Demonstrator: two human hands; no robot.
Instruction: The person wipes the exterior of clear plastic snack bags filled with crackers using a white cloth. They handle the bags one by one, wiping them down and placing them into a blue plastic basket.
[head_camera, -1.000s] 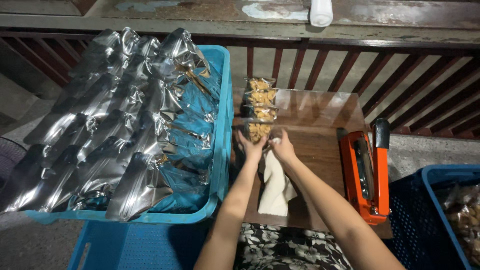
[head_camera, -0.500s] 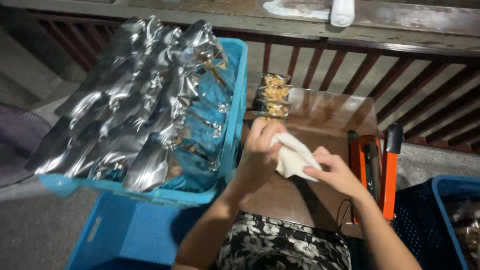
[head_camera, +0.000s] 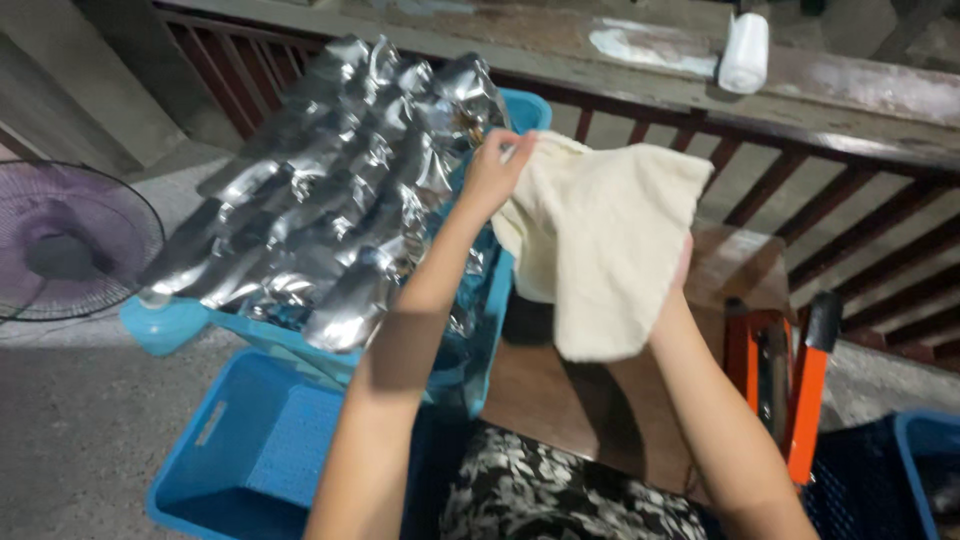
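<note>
A cream cloth (head_camera: 600, 235) hangs spread out in the air above a small brown table (head_camera: 545, 395). My left hand (head_camera: 492, 172) pinches its upper left corner. My right hand (head_camera: 682, 268) grips its right edge and is mostly hidden behind the fabric. Just left of the cloth stands a blue crate (head_camera: 190, 322) piled with several shiny silver pouches (head_camera: 330, 215).
An orange heat sealer (head_camera: 785, 375) lies on the table's right side. A second blue crate (head_camera: 240, 450) sits on the floor at lower left, another (head_camera: 925, 460) at right. A fan (head_camera: 60, 245) stands far left. A wooden railing (head_camera: 850, 215) with a white roll (head_camera: 745, 52) runs behind.
The cloth went from folded on the table to lifted and spread open between both hands. Both hands rose, and the view shifted left and closer.
</note>
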